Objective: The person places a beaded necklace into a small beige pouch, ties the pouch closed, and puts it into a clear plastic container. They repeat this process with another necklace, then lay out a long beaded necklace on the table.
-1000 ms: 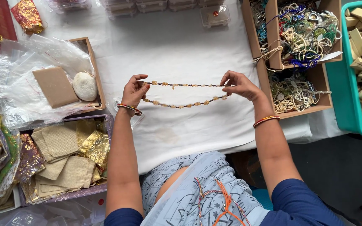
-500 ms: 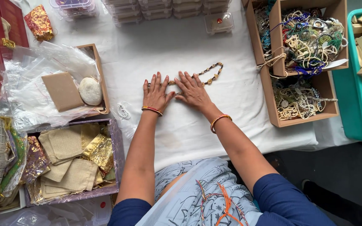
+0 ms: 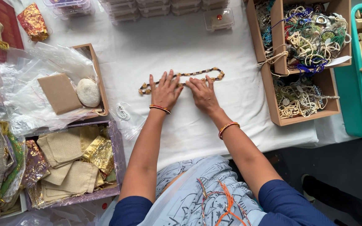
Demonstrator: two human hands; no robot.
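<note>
The necklace (image 3: 181, 78) is pressed flat on the worktop (image 3: 214, 125) under both hands, left hand (image 3: 165, 93) and right hand (image 3: 204, 95), fingers spread wide. Bare cloth is left at 6 o'clock; boxes (image 3: 302, 113) crowd 3 o'clock.

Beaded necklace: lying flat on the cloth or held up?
Lying flat. The beaded necklace stretches in a line across the white cloth, with the left hand and right hand pressed palm-down on it.
</note>
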